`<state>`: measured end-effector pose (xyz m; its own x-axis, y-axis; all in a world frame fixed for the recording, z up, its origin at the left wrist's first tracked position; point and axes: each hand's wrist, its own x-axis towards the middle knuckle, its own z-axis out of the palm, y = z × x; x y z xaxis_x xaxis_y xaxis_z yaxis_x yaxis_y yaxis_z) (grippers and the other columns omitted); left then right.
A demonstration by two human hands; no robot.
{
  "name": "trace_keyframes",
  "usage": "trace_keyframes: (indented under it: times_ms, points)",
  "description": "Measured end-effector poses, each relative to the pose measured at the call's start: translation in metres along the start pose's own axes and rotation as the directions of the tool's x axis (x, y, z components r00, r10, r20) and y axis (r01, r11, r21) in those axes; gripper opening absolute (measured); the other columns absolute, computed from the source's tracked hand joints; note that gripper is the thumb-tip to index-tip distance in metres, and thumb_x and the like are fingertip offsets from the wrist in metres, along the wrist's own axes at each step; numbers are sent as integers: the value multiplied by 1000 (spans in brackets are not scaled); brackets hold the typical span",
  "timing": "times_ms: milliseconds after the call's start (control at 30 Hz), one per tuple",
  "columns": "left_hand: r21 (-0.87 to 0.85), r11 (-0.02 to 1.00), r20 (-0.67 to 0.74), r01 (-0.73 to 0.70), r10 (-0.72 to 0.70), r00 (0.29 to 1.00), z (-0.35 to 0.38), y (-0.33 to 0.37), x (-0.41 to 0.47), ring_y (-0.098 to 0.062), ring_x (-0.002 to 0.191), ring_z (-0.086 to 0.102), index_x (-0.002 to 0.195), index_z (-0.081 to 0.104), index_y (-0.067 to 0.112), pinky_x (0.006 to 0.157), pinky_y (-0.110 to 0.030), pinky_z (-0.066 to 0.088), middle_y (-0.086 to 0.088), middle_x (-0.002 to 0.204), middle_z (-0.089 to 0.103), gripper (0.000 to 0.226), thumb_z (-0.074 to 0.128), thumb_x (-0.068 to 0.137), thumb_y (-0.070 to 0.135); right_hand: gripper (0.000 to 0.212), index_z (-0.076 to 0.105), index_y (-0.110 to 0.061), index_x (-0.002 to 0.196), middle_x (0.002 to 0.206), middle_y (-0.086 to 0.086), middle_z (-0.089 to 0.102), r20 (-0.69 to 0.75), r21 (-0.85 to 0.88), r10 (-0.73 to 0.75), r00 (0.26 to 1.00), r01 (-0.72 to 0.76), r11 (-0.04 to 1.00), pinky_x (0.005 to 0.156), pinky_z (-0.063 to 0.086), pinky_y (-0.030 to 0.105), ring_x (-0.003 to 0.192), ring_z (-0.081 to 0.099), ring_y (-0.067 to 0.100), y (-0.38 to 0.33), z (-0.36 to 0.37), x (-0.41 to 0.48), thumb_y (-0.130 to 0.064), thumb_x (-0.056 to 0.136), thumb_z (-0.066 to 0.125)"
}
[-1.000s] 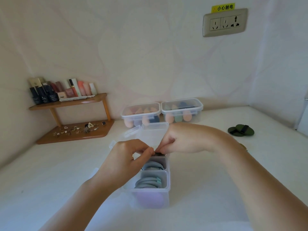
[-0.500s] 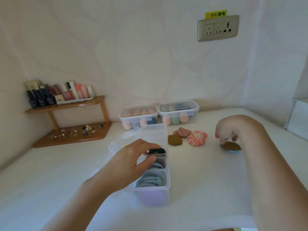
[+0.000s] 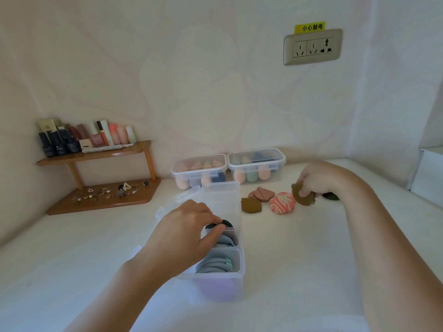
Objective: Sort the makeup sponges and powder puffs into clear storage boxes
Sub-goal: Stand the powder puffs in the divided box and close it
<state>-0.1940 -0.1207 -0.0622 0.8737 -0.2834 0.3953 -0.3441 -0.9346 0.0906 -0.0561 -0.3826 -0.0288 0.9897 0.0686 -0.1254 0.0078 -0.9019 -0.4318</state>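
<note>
A clear divided storage box (image 3: pixel 236 271) stands open in front of me, with grey-blue puffs (image 3: pixel 215 265) in its near compartments and a purple sponge (image 3: pixel 217 289) at the front. My left hand (image 3: pixel 184 232) rests over the box, its fingertips pressing a dark green puff (image 3: pixel 226 223) into a far compartment. My right hand (image 3: pixel 314 179) grips an olive-brown puff (image 3: pixel 302 197) lifted at the right. On the table lie another olive-brown puff (image 3: pixel 250 205), a pink-and-white marbled puff (image 3: pixel 282 202), pink puffs (image 3: pixel 262 194) and a dark green puff (image 3: pixel 330 195).
Two closed clear boxes of sponges (image 3: pixel 199 170) (image 3: pixel 256 165) stand against the back wall. A wooden corner shelf (image 3: pixel 96 156) at the left holds cosmetics bottles above and small jewellery below. A wall socket (image 3: pixel 312 46) is above. A white box (image 3: pixel 429 173) sits at the right edge.
My right hand left the storage box, reached right and picked an olive-brown puff off the table. My left hand stayed at the box, pushing the dark green puff down.
</note>
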Motion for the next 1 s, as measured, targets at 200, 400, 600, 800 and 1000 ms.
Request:
trace_keyframes:
  times_ms: [200, 400, 600, 800, 1000]
  points:
    - [-41, 999, 12, 30, -30, 999, -3, 2, -1, 2, 100, 48, 110, 64, 37, 83, -9, 38, 22, 110, 60, 34, 43, 90, 54, 21, 70, -16, 92, 86, 3, 70, -332, 404, -267, 905, 392, 827, 75, 53, 29, 76, 63, 15, -23, 5, -9, -10, 74, 78]
    - [-45, 997, 28, 66, -65, 998, -3, 1, 1, -2, 90, 56, 106, 66, 36, 80, -16, 47, 18, 100, 67, 33, 44, 90, 54, 19, 68, -29, 83, 82, 4, 71, -338, 504, -486, 806, 592, 629, 71, 52, 31, 71, 62, 12, -64, 34, -29, -14, 77, 78]
    - [-28, 996, -26, 81, -82, 996, -3, 1, -2, -6, 75, 55, 91, 69, 32, 67, -17, 44, 14, 82, 66, 38, 42, 87, 58, 15, 71, -24, 97, 77, -17, 62, -228, 175, -681, 696, 717, 675, 59, 38, 10, 61, 50, -1, -84, 67, -40, -20, 83, 72]
    - [44, 988, 62, 150, -152, 986, -3, 5, 3, -8, 82, 57, 100, 64, 31, 72, -18, 45, 12, 94, 67, 36, 39, 90, 55, 21, 75, -25, 98, 95, -7, 73, -74, -144, -721, 689, 708, 692, 65, 47, 25, 84, 63, 10, -87, 71, -49, -24, 92, 56]
    - [76, 987, 75, 145, -150, 986, 0, 4, 4, -9, 85, 59, 105, 57, 32, 78, -25, 51, 9, 98, 67, 34, 36, 92, 56, 21, 73, -21, 94, 86, -7, 69, 2, -22, -698, 716, 698, 716, 57, 38, 21, 76, 57, 11, -85, 67, -49, -26, 94, 53]
